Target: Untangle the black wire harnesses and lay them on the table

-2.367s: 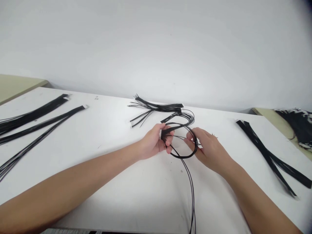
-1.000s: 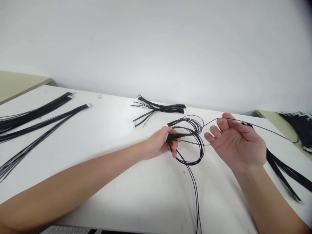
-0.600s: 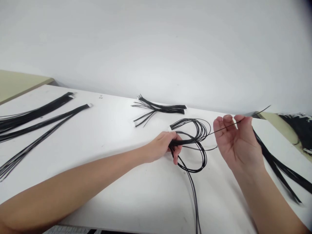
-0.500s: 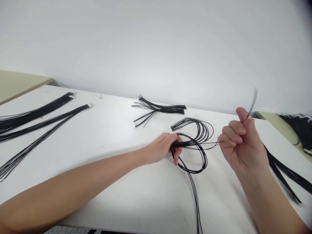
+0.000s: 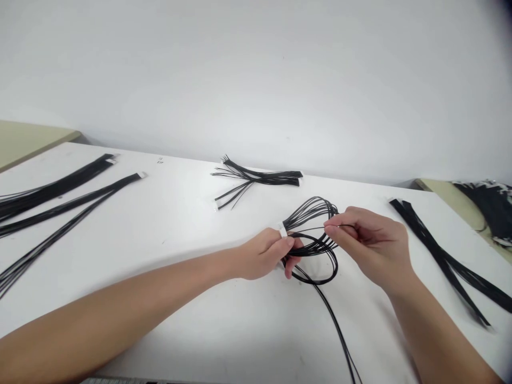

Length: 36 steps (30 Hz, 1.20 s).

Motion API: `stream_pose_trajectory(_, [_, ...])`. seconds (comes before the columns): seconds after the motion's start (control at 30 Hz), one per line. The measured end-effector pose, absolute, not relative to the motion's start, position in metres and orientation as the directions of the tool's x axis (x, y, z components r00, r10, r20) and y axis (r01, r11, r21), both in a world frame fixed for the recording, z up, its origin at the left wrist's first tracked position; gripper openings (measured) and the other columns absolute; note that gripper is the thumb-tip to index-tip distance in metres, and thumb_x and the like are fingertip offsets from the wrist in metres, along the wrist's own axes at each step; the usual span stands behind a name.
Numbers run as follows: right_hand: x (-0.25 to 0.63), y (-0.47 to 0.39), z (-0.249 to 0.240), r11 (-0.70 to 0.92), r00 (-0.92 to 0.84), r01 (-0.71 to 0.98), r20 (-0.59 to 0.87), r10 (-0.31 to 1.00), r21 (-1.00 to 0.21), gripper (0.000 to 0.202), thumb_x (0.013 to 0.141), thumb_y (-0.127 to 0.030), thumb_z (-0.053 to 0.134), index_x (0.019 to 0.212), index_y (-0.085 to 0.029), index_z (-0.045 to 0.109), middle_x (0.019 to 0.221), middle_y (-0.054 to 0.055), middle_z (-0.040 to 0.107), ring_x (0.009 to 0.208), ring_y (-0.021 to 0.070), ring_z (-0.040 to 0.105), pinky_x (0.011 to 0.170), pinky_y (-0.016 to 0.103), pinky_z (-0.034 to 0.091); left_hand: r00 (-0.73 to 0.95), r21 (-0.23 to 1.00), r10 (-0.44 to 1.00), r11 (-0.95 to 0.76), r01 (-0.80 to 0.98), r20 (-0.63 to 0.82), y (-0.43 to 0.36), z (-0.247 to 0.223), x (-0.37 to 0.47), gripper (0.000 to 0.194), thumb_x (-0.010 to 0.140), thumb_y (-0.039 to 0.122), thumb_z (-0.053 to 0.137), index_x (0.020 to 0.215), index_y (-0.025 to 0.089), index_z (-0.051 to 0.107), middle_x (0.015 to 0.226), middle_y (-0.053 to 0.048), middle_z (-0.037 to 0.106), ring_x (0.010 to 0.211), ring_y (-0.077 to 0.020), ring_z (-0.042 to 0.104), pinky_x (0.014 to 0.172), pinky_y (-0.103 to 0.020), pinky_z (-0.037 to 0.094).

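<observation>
My left hand [image 5: 269, 253] is closed around a looped bundle of thin black wires [image 5: 335, 274]. A white connector [image 5: 282, 229] stands at the thumb side of this hand, with the wires curving out from it to the right. Long tails of the bundle hang toward the front edge. Just right of the loops, my right hand [image 5: 370, 242] pinches a single black wire [image 5: 310, 230] between thumb and finger. That wire runs left toward the connector; whether its end sits in the connector I cannot tell.
More black wire bundles lie on the white table [image 5: 192, 320]: some at left [image 5: 60, 184], a crossed pair at right [image 5: 440, 248], and a cluster [image 5: 260, 176] at the back by the wall. Dark material [image 5: 492, 205] rests on a yellowish surface at far right.
My right hand has come down and left from a raised position to the wire loops, pinching a wire. My left hand keeps its hold, the connector now more visible.
</observation>
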State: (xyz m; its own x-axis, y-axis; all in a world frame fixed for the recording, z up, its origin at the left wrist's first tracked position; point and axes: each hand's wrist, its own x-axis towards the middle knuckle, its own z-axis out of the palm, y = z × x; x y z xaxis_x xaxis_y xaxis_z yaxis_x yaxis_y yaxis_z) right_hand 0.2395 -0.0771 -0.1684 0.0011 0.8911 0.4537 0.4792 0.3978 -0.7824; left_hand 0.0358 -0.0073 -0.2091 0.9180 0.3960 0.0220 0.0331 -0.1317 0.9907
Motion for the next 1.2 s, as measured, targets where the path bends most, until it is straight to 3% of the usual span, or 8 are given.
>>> stream_pose_trajectory(0.27, [0.2362, -0.0785, -0.1642, 0.408, -0.045, 0.525, 0.454, 0.89, -0.747, 0.011, 0.082, -0.012, 0.064, 0.083, -0.023, 0.067, 0.057, -0.006, 0.038, 0.052, 0.0065, 0.036, 0.047, 0.023, 0.031, 0.915, 0.98, 0.385, -0.191, -0.047, 0.119, -0.0092, -0.2149, 0.0354, 0.047, 0.097, 0.046, 0.024, 0.077, 0.015, 0.053, 0.07, -0.005, 0.059, 0.061, -0.013, 0.044, 0.059, -0.026, 0.036])
stream_pose_trajectory(0.47, [0.2366, -0.0764, -0.1605, 0.451, -0.091, 0.534, 0.482, 0.872, -0.715, 0.008, 0.083, -0.014, 0.064, 0.081, -0.021, 0.066, 0.057, -0.006, 0.036, 0.052, 0.0061, 0.037, 0.047, 0.022, 0.032, 0.918, 0.965, 0.345, -0.232, -0.12, 0.197, -0.0072, -0.2145, 0.0347, 0.049, 0.098, 0.046, 0.023, 0.075, 0.015, 0.053, 0.073, -0.005, 0.057, 0.07, -0.0152, 0.05, 0.072, -0.031, 0.042])
stream_pose_trajectory(0.67, [0.2367, -0.0756, -0.1594, 0.441, -0.079, 0.522, 0.473, 0.877, -0.73, 0.008, 0.084, -0.015, 0.062, 0.08, -0.02, 0.066, 0.056, -0.005, 0.036, 0.052, 0.0066, 0.038, 0.047, 0.023, 0.032, 0.901, 0.988, 0.409, -0.11, -0.106, 0.142, -0.0086, -0.2181, 0.035, 0.043, 0.095, 0.053, 0.03, 0.085, 0.016, 0.05, 0.072, -0.005, 0.057, 0.068, -0.0164, 0.055, 0.068, -0.032, 0.047])
stream_pose_trajectory(1.03, [0.2366, -0.0751, -0.1599, 0.455, -0.084, 0.502, 0.482, 0.872, -0.736, 0.008, 0.086, -0.015, 0.061, 0.081, -0.019, 0.066, 0.056, -0.005, 0.037, 0.051, 0.0058, 0.036, 0.047, 0.022, 0.031, 0.903, 0.991, 0.422, -0.131, -0.029, 0.082, -0.0093, -0.2124, 0.0354, 0.047, 0.093, 0.056, 0.029, 0.081, 0.016, 0.051, 0.071, -0.006, 0.059, 0.067, -0.0168, 0.055, 0.066, -0.032, 0.047])
stream_pose_trajectory(1.2, [0.2367, -0.0745, -0.1606, 0.456, -0.092, 0.517, 0.483, 0.871, -0.724, 0.009, 0.086, -0.016, 0.06, 0.081, -0.02, 0.066, 0.056, -0.005, 0.039, 0.051, 0.0062, 0.037, 0.047, 0.023, 0.03, 0.901, 0.992, 0.417, -0.092, -0.089, 0.12, -0.0083, -0.2146, 0.0354, 0.041, 0.095, 0.054, 0.031, 0.084, 0.017, 0.047, 0.07, -0.004, 0.057, 0.067, -0.0163, 0.056, 0.068, -0.032, 0.047])
